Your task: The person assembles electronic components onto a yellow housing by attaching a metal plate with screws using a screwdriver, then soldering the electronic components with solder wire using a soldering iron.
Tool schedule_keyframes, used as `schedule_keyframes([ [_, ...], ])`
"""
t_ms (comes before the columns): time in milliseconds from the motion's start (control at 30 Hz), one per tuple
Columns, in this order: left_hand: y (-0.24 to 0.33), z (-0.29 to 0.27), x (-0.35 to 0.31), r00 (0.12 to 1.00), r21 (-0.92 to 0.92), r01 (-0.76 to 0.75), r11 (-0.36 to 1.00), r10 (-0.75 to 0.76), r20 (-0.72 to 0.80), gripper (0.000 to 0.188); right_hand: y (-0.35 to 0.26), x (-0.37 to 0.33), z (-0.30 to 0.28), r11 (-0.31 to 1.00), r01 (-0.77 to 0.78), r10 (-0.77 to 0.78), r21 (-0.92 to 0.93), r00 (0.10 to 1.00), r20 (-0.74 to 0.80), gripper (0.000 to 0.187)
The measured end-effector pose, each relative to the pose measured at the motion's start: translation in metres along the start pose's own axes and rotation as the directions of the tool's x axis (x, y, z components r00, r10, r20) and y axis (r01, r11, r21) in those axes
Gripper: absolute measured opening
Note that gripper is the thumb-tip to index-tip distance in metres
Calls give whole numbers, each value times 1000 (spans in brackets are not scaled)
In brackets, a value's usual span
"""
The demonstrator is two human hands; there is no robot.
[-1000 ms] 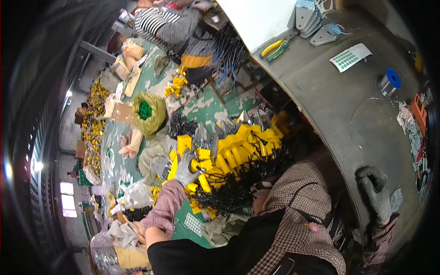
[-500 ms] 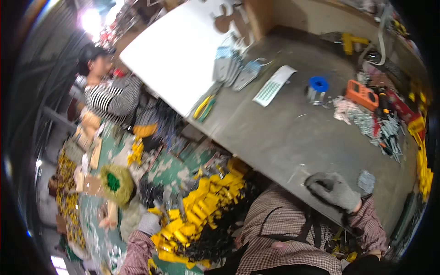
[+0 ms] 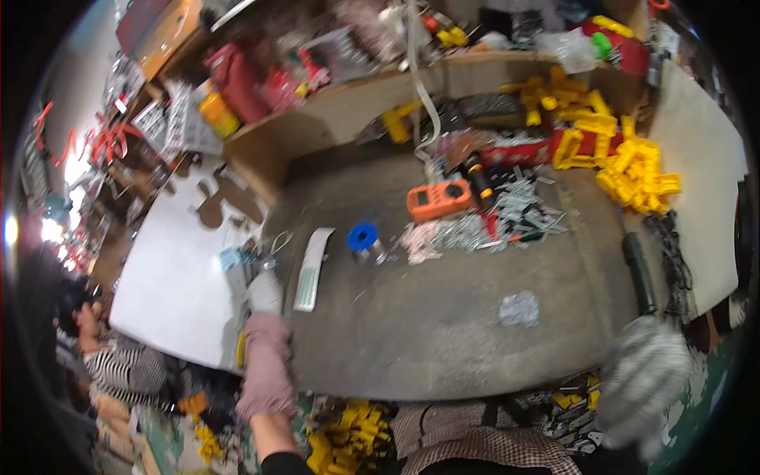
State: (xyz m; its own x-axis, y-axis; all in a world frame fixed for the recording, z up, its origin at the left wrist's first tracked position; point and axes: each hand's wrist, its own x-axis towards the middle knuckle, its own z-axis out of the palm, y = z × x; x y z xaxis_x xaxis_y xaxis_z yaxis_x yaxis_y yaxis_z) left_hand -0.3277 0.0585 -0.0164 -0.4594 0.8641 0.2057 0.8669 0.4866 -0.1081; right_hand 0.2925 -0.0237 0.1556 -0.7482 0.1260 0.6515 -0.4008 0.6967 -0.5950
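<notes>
My left hand (image 3: 265, 294), in a pale glove below a pink checked sleeve, reaches over the table's left side. It is at a stack of flat grey-and-blue pieces (image 3: 231, 260) and covers part of them; its fingers are hidden. My right hand (image 3: 645, 380), in a grey glove, is smeared by motion off the table's front right corner. Just beyond it lies a dark green cylindrical handle (image 3: 638, 273) with a thin shaft. Between the hands are a white strip with green print (image 3: 313, 269), a solder spool with a blue flange (image 3: 362, 237) and a crumpled grey scrap (image 3: 519, 309).
An orange multimeter (image 3: 439, 200) stands before a heap of silvery metal strips (image 3: 522, 207). Yellow plastic parts (image 3: 637, 174) pile up at the right back, beside a red box. A cluttered wooden shelf (image 3: 332, 111) borders the table. Another person in stripes (image 3: 127, 378) sits at the left.
The view has swung right. My left hand has risen from the yellow parts below the table to the grey-and-blue pieces. My right hand has left the tabletop for its right corner.
</notes>
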Motion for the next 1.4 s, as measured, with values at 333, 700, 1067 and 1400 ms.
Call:
schedule_keyframes([
  [333, 173, -108, -227, 378, -51, -925, 377, 925, -19, 53, 149, -112, -41, 263, -899, 715, -351, 426, -554, 38],
  [700, 273, -95, -242, 215, -111, -972, 208, 975, -57, 40, 288, -50, -66, -43, -762, 499, -646, 544, -675, 16],
  [1067, 280, -87, -240, 723, -975, -146, 167, 691, 10, 27, 239, -65, -93, 139, -866, 442, -480, 489, -752, 31],
  [1400, 284, -80, -242, 733, -937, -312, 159, 667, -131, 21, 114, -81, 79, 480, -877, 625, -14, 353, -697, 20],
])
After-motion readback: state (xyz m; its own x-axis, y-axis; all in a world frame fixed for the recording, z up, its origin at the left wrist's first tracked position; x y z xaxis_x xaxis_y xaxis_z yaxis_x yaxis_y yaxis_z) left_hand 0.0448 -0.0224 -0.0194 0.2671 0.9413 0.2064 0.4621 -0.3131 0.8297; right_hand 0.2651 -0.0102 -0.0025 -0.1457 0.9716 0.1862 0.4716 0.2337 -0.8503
